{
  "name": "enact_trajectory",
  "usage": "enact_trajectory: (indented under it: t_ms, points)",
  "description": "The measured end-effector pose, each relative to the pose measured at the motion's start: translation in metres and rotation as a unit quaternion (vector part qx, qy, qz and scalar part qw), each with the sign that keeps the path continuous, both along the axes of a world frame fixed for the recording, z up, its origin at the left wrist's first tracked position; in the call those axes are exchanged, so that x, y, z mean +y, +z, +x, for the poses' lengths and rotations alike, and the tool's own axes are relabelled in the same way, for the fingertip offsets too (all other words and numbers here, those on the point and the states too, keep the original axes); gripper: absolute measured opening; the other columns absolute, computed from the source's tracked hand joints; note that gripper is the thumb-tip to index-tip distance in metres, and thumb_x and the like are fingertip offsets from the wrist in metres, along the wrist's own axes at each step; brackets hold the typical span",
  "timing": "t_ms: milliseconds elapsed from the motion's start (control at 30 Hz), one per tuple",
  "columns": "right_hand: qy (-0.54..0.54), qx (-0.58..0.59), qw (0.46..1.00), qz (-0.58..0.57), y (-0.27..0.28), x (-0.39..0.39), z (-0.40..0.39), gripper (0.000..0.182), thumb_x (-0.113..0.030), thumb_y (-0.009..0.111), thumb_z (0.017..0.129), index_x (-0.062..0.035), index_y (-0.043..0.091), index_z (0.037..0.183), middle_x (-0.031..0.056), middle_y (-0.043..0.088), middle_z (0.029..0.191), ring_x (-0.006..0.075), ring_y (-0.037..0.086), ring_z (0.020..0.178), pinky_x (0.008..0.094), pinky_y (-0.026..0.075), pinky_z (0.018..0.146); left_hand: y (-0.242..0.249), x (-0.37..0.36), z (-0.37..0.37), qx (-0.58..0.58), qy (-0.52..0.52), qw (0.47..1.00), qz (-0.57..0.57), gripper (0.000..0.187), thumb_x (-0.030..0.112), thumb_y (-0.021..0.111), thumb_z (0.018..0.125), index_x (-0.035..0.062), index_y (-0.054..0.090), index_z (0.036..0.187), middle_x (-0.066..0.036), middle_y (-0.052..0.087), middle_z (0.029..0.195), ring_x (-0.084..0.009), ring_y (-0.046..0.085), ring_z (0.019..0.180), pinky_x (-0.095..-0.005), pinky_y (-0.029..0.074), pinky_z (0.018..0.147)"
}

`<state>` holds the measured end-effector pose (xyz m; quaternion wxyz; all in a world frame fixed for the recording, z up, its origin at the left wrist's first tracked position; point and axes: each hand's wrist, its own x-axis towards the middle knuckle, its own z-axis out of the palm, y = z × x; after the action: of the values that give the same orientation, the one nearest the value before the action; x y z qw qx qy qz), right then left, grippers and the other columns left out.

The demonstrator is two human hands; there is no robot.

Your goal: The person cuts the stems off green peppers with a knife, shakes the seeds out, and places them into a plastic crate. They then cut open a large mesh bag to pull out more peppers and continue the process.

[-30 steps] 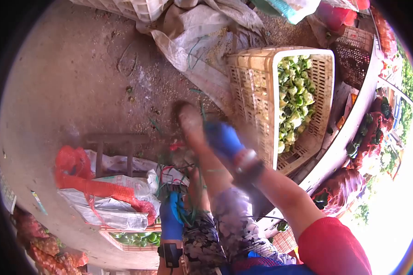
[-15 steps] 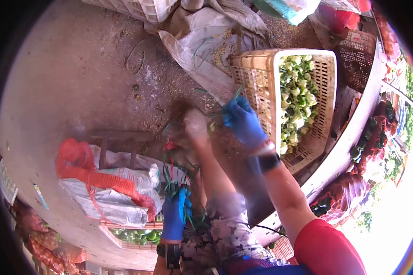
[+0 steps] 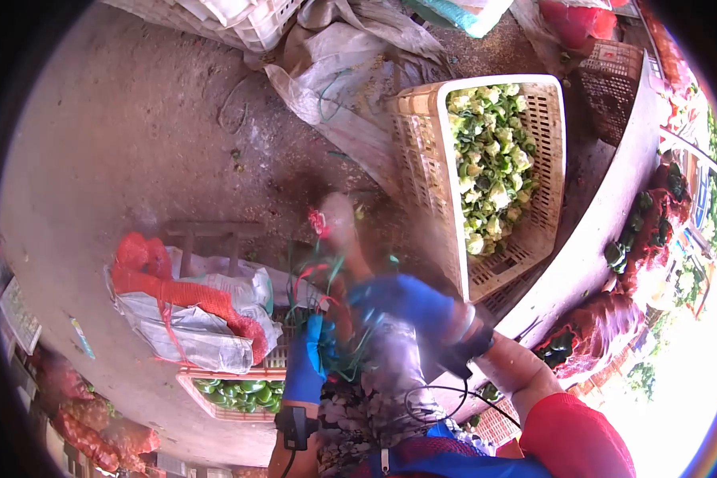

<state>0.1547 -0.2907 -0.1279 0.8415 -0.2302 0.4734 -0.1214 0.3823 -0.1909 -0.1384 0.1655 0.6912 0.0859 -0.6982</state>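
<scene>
Both my hands wear blue gloves. My left hand [image 3: 306, 362] is closed around a bundle of green strings [image 3: 344, 360] that rests on my floral-clothed lap. My right hand [image 3: 396, 298] is blurred with motion just right of the bundle, above my knee; its fingers look curled on a green string running down to the bundle. A black watch sits on my right wrist [image 3: 464, 350]. My foot [image 3: 338, 223] sticks out ahead on the dirt floor.
A cream plastic crate [image 3: 422, 179] full of green vegetables [image 3: 490, 155] stands ahead right. At the left, a red mesh sack [image 3: 175, 293] lies on white bags beside a wooden stool [image 3: 207, 233]. Below is a crate of green peppers [image 3: 239, 393]. Red net sacks [image 3: 589, 331] lie at the right.
My right hand, raised with a green string toward the crate half a second ago, has dropped back to my lap beside the bundle. My left hand stayed on the strings.
</scene>
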Motion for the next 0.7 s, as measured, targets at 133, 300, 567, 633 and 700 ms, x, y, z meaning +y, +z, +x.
enact_trajectory:
  t_ms: [133, 300, 567, 633, 700]
  points:
    - [0.106, 0.216, 0.897, -0.371, -0.010, -0.044, -0.001, 0.035, -0.028, 0.065, 0.094, -0.0019, 0.062, 0.117, 0.0163, 0.066, 0.109, 0.0338, 0.065, 0.098, 0.0394, 0.053, 0.085, 0.003, 0.006, 0.024, -0.108, -0.444, 0.865, -0.207, 0.027, 0.036, 0.063, 0.096, 0.0118, 0.074, 0.092, -0.003, 0.069, 0.072, -0.0176, 0.062, 0.057, -0.0366, 0.047, 0.053]
    - [0.029, -0.159, 0.942, -0.294, -0.030, -0.037, 0.069, 0.067, -0.041, 0.073, 0.088, -0.0041, 0.048, 0.138, 0.0133, 0.058, 0.132, 0.0267, 0.055, 0.121, 0.0395, 0.043, 0.101, 0.014, -0.015, 0.041, 0.011, -0.372, 0.881, -0.291, 0.025, 0.026, 0.057, 0.100, 0.0069, 0.066, 0.114, -0.004, 0.070, 0.094, -0.0169, 0.065, 0.076, -0.0333, 0.051, 0.065]
    - [-0.147, -0.227, 0.962, 0.039, -0.017, 0.014, 0.125, 0.080, -0.024, 0.072, 0.092, -0.0081, 0.025, 0.155, 0.0023, 0.043, 0.147, 0.0146, 0.042, 0.129, 0.0313, 0.037, 0.108, 0.010, -0.128, 0.012, -0.176, -0.014, 0.961, -0.213, 0.034, 0.025, 0.048, 0.104, 0.0008, 0.059, 0.125, -0.010, 0.065, 0.116, -0.0213, 0.063, 0.101, -0.0345, 0.051, 0.090]
    - [-0.108, -0.194, 0.972, 0.080, 0.038, -0.035, 0.093, 0.079, -0.025, 0.072, 0.092, -0.0077, 0.027, 0.154, 0.0027, 0.046, 0.144, 0.0147, 0.044, 0.127, 0.0318, 0.038, 0.107, 0.026, -0.145, -0.005, -0.249, -0.078, 0.930, -0.259, 0.034, 0.026, 0.046, 0.104, 0.0015, 0.058, 0.125, -0.012, 0.065, 0.116, -0.0243, 0.063, 0.103, -0.0369, 0.049, 0.092]
    - [0.025, -0.125, 0.990, 0.061, 0.042, -0.035, 0.074, 0.061, -0.024, 0.070, 0.093, -0.0063, 0.039, 0.142, 0.0047, 0.054, 0.126, 0.0166, 0.051, 0.112, 0.0322, 0.041, 0.096, 0.036, -0.145, -0.008, -0.331, -0.255, 0.848, -0.327, 0.031, 0.025, 0.047, 0.102, 0.0021, 0.059, 0.119, -0.016, 0.065, 0.115, -0.0290, 0.062, 0.103, -0.0402, 0.049, 0.091]
